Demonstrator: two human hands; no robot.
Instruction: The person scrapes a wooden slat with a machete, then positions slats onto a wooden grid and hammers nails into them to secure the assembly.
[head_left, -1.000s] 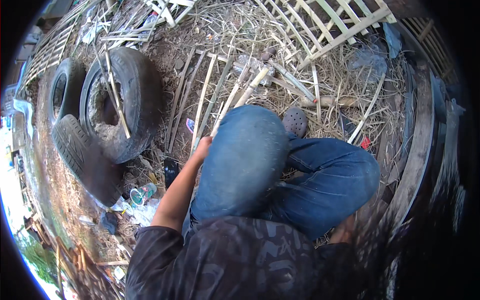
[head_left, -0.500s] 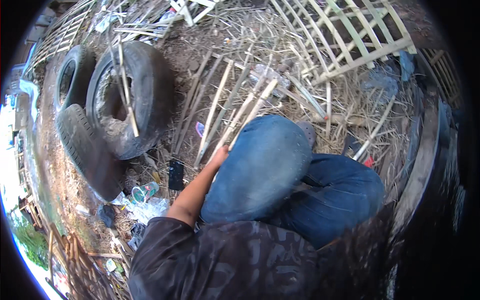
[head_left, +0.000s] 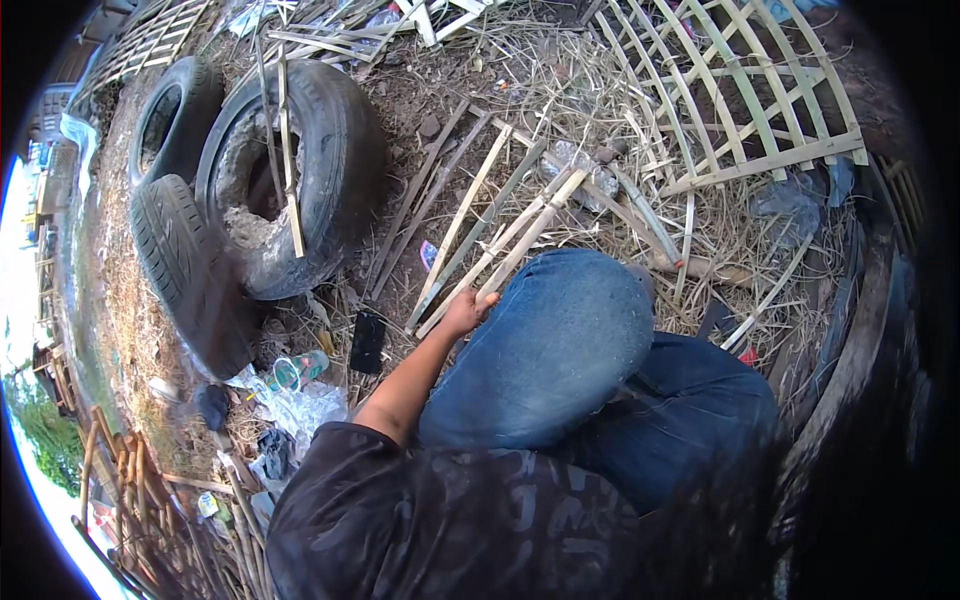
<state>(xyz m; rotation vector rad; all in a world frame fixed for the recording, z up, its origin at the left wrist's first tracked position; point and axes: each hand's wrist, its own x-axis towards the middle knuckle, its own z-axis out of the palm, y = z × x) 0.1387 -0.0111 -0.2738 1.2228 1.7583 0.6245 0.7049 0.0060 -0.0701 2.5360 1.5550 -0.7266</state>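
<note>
We judge this the gripping step: our left hand (head_left: 466, 313) curls around a split-bamboo slat (head_left: 544, 222) beside our raised knee (head_left: 575, 325), over littered ground (head_left: 410, 112); our right is out of view. Lifting calls for clearing neighbouring slats (head_left: 502, 200).

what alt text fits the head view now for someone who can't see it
A person's left hand grips a pale wooden strip beside a bent, denim-clad knee. Tires sit to the left, a lattice panel at upper right.
</note>
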